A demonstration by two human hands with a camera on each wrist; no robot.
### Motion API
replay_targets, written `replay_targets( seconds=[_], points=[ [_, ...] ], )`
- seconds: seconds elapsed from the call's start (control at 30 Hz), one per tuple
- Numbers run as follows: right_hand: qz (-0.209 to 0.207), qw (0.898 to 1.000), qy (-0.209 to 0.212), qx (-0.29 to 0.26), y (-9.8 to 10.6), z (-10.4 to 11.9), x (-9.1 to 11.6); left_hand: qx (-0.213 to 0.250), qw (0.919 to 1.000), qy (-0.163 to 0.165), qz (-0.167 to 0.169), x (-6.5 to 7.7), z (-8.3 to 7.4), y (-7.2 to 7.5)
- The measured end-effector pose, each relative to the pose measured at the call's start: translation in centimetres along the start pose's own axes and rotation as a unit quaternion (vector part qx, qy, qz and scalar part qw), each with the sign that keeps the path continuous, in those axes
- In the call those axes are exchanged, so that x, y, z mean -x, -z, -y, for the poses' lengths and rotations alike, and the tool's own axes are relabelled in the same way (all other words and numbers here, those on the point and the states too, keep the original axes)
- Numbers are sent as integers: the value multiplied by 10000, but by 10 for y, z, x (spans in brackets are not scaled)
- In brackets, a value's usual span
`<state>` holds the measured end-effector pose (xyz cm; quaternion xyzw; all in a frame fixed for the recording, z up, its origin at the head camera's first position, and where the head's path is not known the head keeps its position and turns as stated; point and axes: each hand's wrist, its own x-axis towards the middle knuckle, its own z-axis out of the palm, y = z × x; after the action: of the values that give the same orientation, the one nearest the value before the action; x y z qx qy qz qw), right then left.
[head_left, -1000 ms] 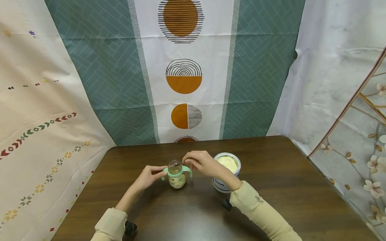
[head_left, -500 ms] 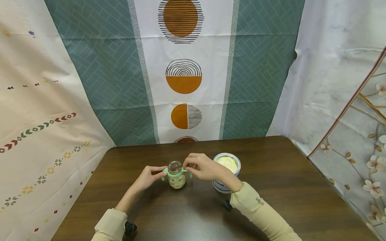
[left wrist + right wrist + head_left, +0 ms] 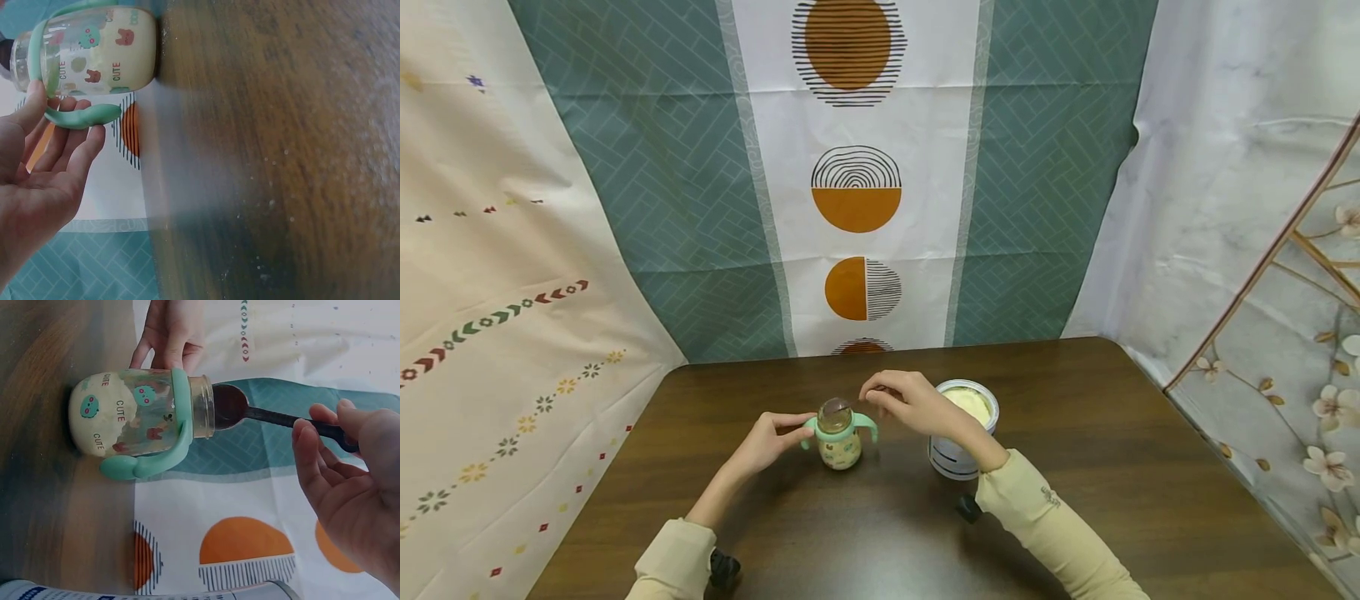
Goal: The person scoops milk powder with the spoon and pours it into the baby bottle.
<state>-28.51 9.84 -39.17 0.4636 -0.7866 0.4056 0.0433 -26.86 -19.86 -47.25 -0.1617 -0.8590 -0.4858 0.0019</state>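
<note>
A clear baby bottle (image 3: 839,452) with green handles and printed animals stands upright on the table, its mouth uncovered. Pale powder (image 3: 100,419) fills its lower part. My left hand (image 3: 765,442) grips one green handle (image 3: 84,117) between thumb and fingers. Above the bottle, my right hand (image 3: 910,404) pinches the end of a dark scoop (image 3: 230,406) by its long handle. The scoop's bowl sits right at the bottle's rim (image 3: 203,406), overlapping the mouth in the head view.
A white can (image 3: 953,458) of pale powder (image 3: 967,403) stands open to the right of the bottle, partly behind my right forearm. The brown wooden table (image 3: 880,533) ends at a patterned cloth backdrop (image 3: 880,233).
My right hand lowered slightly, then rose again with the scoop, whose bowl shifted over the bottle's mouth. My left hand and the bottle have stayed in place.
</note>
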Motion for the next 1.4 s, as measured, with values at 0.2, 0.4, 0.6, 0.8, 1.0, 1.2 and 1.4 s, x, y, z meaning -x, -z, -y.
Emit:
replay_targets(
  seconds=[0.2,0.4,0.6,0.8,1.0,1.2,1.4],
  points=[
    [-183,9993,-150,-287,-1,-3,-1,-42,9999,-123,20,-2,1,0],
    [-354,9973,-313,-558,0,-1,-1,-77,10000,-55,-15,-1,0,0],
    [-460,9963,-268,-674,11,24,2,-56,9999,-93,10,-2,0,0],
    [-714,9941,-254,-782,16,34,4,-80,9999,-75,56,-3,0,1],
    [-996,9890,-503,-968,11,15,6,-188,9998,85,42,-2,-1,0],
    [-1292,9795,-672,-1389,9,-2,10,-226,9996,78,151,-1,-1,2],
    [-1653,9689,-655,-1719,14,-1,13,-226,9995,68,203,-1,-5,4]
  ],
)
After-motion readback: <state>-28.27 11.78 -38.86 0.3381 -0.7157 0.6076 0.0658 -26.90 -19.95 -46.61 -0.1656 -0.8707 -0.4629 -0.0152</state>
